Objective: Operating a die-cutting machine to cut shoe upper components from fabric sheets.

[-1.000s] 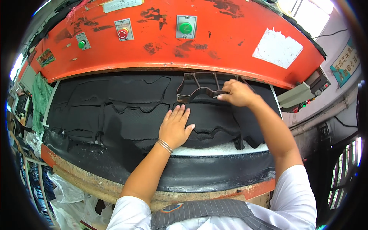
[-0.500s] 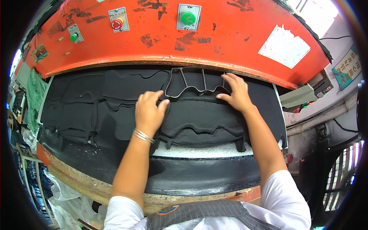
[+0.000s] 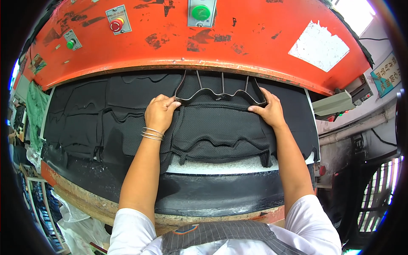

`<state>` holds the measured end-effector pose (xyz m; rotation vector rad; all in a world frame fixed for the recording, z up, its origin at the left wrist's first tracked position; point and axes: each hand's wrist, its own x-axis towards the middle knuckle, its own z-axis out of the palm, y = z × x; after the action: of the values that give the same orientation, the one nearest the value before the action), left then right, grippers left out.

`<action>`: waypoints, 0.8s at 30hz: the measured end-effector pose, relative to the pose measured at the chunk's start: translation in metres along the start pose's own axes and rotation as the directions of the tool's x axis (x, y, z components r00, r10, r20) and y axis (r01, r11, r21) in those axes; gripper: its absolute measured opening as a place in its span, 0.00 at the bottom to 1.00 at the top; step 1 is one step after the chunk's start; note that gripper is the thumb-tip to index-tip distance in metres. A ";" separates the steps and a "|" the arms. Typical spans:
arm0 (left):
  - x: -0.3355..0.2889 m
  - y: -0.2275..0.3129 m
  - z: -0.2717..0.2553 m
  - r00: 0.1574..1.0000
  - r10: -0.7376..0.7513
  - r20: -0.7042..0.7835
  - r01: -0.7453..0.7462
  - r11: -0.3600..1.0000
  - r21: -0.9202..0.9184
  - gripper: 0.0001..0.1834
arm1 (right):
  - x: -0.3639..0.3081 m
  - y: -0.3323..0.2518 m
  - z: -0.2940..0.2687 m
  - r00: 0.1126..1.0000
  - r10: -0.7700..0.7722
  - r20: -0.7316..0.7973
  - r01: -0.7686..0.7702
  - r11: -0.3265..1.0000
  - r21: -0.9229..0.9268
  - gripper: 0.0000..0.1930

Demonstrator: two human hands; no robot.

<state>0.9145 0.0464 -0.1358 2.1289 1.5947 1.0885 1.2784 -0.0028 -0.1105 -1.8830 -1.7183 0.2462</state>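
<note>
A metal cutting die (image 3: 207, 90), a thin wavy-edged frame with crossbars, lies on layered black fabric (image 3: 219, 125). Its far part is hidden beneath the machine's red beam. My left hand (image 3: 160, 112) holds the die's near left corner between thumb and fingers. At the near right corner, my right hand (image 3: 272, 111) grips it the same way, the thumb in front and the fingers along the outer side. Wavy cut edges and slits show in the fabric on the left and nearer to me.
The red machine beam (image 3: 170, 46) spans the far side, with a red stop button (image 3: 116, 25) and green buttons (image 3: 201, 13). A white board edge (image 3: 212, 168) shows below the fabric. Clear plastic bags (image 3: 80, 227) hang at lower left; a grey control box (image 3: 333, 105) stands right.
Both hands have closed in on the die's corners from looser, more open poses. The die now sits straighter across the fabric, its right corner nearer to me.
</note>
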 end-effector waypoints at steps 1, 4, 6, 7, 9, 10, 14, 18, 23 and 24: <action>0.000 0.000 0.000 1.000 0.000 0.000 0.000 1.000 -0.004 0.13 | 0.000 0.002 0.000 1.000 0.000 -0.001 0.000 1.000 -0.004 0.48; -0.001 0.001 -0.002 0.998 -0.055 0.026 0.057 0.996 -0.065 0.15 | -0.001 0.005 0.001 1.000 0.027 0.004 -0.027 0.995 0.092 0.47; -0.002 0.001 -0.002 0.999 -0.036 0.001 0.036 0.997 -0.069 0.14 | -0.002 0.007 0.003 1.000 0.018 0.010 -0.020 0.979 0.201 0.47; -0.002 0.002 -0.001 0.999 -0.038 0.003 0.038 0.997 -0.071 0.14 | -0.003 0.008 0.005 1.000 0.020 0.013 -0.022 0.980 0.198 0.47; 0.000 0.006 -0.001 1.000 -0.017 -0.017 0.017 1.000 -0.008 0.13 | -0.004 0.010 0.007 0.999 0.000 -0.043 0.001 0.999 0.039 0.47; 0.000 0.005 0.000 1.000 -0.019 -0.016 0.019 1.000 -0.011 0.13 | -0.004 0.011 0.007 0.999 0.002 -0.041 0.000 0.999 0.036 0.47; -0.001 0.001 0.000 0.999 -0.030 -0.028 0.030 0.999 0.018 0.13 | -0.004 0.002 0.010 0.999 -0.020 -0.046 0.020 1.000 0.014 0.46; -0.002 0.004 0.002 0.996 -0.091 -0.016 0.091 0.996 -0.004 0.13 | -0.003 0.008 0.012 0.999 0.009 -0.034 -0.004 0.989 0.151 0.46; 0.001 0.004 0.001 0.997 -0.079 -0.026 0.079 0.997 0.019 0.13 | 0.000 0.008 0.014 0.997 -0.016 -0.071 0.021 0.997 0.071 0.46; 0.002 0.002 0.001 0.999 -0.035 -0.040 0.037 0.997 0.062 0.13 | 0.001 0.005 0.014 0.998 -0.005 -0.065 0.008 0.999 0.038 0.46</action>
<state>0.9169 0.0475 -0.1344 2.1221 1.6997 1.0883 1.2759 0.0016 -0.1244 -1.8379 -1.6649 0.2122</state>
